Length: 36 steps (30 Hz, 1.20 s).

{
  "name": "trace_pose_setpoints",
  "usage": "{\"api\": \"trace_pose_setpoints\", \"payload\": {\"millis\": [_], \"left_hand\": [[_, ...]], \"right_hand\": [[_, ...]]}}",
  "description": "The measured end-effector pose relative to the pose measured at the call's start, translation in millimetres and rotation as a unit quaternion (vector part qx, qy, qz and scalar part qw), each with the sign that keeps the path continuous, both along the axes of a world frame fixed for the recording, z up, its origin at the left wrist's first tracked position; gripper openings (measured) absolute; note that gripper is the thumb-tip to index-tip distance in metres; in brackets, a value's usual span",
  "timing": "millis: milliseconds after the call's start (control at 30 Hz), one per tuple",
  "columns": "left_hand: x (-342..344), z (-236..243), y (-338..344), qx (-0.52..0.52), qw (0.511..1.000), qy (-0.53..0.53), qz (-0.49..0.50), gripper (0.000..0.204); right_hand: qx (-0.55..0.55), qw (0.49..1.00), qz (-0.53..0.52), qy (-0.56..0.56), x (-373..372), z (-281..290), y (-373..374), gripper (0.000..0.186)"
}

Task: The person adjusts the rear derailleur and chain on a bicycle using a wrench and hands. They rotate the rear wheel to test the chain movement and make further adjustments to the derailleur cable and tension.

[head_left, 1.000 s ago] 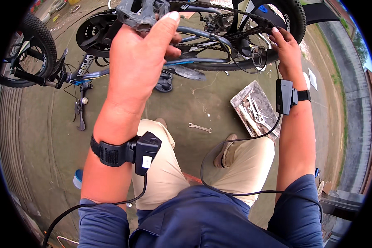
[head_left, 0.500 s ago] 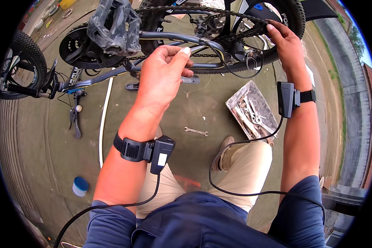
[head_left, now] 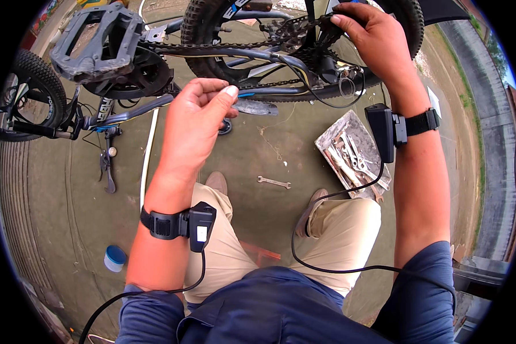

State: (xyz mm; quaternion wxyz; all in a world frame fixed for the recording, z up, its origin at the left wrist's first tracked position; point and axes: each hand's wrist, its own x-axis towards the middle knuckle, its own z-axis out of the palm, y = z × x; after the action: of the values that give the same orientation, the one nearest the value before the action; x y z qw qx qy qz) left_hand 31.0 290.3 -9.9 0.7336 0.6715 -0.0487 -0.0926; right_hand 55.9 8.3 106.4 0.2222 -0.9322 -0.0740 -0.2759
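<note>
A bicycle frame (head_left: 218, 52) lies across the far side, with its chain (head_left: 252, 43) running between the crank and the rear wheel (head_left: 192, 26). My right hand (head_left: 381, 43) is closed at the chain's upper run beside the rear sprockets, thumb and forefinger pinched on it. Lower and further left, my left hand (head_left: 192, 123) is closed, its thumb against curled fingers near the lower run; what it pinches, if anything, I cannot make out. A grey pedal (head_left: 94, 43) stands above the black chainring (head_left: 149, 74) at the left.
A worn tray (head_left: 335, 129) of wrenches sits at the right, with a loose open-ended wrench (head_left: 274, 182) left of it. A blue-lidded tub (head_left: 115, 258) stands at the lower left. A brake lever (head_left: 107, 166) and white tube (head_left: 149, 155) lie on the ground cloth.
Both hands have moved left, the right also upward and the left a little downward. The pedal has swung left, and the upper chain run now slants lower at the crank end.
</note>
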Motion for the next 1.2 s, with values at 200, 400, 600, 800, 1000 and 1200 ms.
{"api": "trace_pose_setpoints", "payload": {"millis": [200,400,600,800,1000,1200], "left_hand": [[18.5,-46.5,-79.0,0.039,0.994,0.055,-0.087,0.027],[10.4,-8.8,-92.3,0.04,0.985,-0.169,0.01,0.02],[59.3,23.1,-70.6,0.148,0.813,-0.54,0.157,0.03],[79.4,44.6,-97.3,0.2,0.809,-0.551,0.049,0.033],[87.5,30.6,-106.4,0.219,0.791,-0.568,0.068,0.03],[85.7,28.3,-111.3,0.23,0.823,-0.514,0.076,0.018]], "right_hand": [[-0.386,0.913,0.103,-0.086,37.0,-22.5,-6.3,0.01],[-0.432,0.899,0.03,0.057,23.1,-12.0,56.3,0.013],[-0.267,0.949,0.043,0.16,10.7,11.8,64.6,0.05],[0.096,0.942,0.238,0.219,22.3,-7.8,13.2,0.065],[0.266,0.869,0.252,0.333,19.4,-1.3,4.2,0.067],[0.282,0.881,0.26,0.278,9.7,-14.8,-31.2,0.065]]}}
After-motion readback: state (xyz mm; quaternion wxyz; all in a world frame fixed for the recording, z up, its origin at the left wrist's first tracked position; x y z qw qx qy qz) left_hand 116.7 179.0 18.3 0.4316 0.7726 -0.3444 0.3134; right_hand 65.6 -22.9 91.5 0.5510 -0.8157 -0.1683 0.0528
